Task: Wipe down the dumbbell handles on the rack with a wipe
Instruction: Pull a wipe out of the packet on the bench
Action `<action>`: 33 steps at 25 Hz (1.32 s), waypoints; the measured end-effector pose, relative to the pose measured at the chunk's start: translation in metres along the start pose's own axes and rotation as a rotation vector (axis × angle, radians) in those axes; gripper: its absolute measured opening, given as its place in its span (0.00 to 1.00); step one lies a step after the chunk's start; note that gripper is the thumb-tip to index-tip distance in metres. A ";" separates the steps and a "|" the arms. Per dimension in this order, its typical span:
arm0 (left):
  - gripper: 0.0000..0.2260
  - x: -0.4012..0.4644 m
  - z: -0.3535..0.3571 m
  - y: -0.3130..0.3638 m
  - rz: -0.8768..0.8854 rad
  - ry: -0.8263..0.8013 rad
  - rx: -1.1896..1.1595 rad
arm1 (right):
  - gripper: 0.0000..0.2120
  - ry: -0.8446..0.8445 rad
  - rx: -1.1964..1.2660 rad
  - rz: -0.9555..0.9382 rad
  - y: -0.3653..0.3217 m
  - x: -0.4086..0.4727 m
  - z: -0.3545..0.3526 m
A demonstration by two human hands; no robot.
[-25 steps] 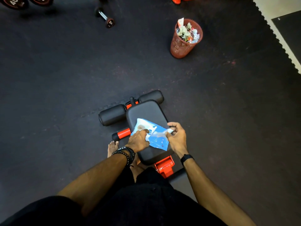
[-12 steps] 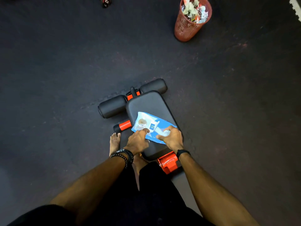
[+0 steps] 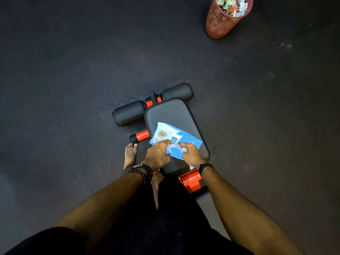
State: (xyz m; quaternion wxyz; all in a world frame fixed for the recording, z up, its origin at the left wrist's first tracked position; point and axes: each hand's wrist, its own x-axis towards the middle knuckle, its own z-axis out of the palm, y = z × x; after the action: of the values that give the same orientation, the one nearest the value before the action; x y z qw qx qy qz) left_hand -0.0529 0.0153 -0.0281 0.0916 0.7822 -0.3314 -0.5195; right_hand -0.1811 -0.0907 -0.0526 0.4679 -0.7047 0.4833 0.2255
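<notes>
A blue wipes pack (image 3: pixel 190 139) lies on the black pad of a low bench (image 3: pixel 171 113). My left hand (image 3: pixel 158 153) holds the pack at its near left side, fingertips at the white label flap. My right hand (image 3: pixel 191 154) is beside it, its fingers pinching a bit of white wipe (image 3: pixel 177 148) at the pack's opening. Both hands are close together over the pack. No dumbbells or rack are in view.
The bench has two black foam rollers (image 3: pixel 128 113) and orange frame parts (image 3: pixel 190 180). My bare foot (image 3: pixel 130 155) stands left of it. A red mesh bin (image 3: pixel 220 23) full of litter stands at the far right on the dark rubber floor.
My right hand has moved from the pack's right edge to its middle opening. The view has tilted down, so the dumbbells at the top have left the frame.
</notes>
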 end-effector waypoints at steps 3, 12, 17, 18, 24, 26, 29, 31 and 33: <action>0.23 0.011 0.014 0.004 -0.014 0.037 0.006 | 0.09 -0.029 0.162 -0.006 0.006 0.001 -0.005; 0.17 0.047 0.032 0.020 -0.009 0.272 0.129 | 0.13 0.169 0.378 0.034 0.007 0.000 -0.002; 0.17 0.056 0.038 0.018 -0.045 0.287 0.217 | 0.03 0.324 0.311 0.099 0.013 -0.005 0.006; 0.18 0.058 0.040 0.017 -0.056 0.285 0.248 | 0.03 0.333 0.306 0.102 0.016 -0.006 0.005; 0.24 0.068 0.043 0.005 -0.135 0.251 0.358 | 0.09 0.373 0.528 0.129 0.038 -0.021 -0.027; 0.25 0.066 0.043 0.008 -0.138 0.250 0.412 | 0.08 0.369 0.564 0.140 0.042 -0.026 -0.037; 0.28 0.065 0.045 0.015 -0.155 0.240 0.472 | 0.05 0.396 0.563 0.097 0.042 -0.031 -0.043; 0.26 0.066 0.043 0.018 -0.158 0.238 0.474 | 0.03 0.410 0.509 0.083 0.043 -0.030 -0.041; 0.24 0.065 0.042 0.017 -0.141 0.232 0.430 | 0.03 0.404 0.381 0.093 0.044 -0.025 -0.038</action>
State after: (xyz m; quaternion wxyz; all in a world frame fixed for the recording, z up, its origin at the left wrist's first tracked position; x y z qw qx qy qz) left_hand -0.0808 -0.0298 -0.0873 -0.0761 0.8594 -0.3662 -0.3488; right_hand -0.2359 -0.1160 -0.0350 0.4754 -0.6117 0.6323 0.0068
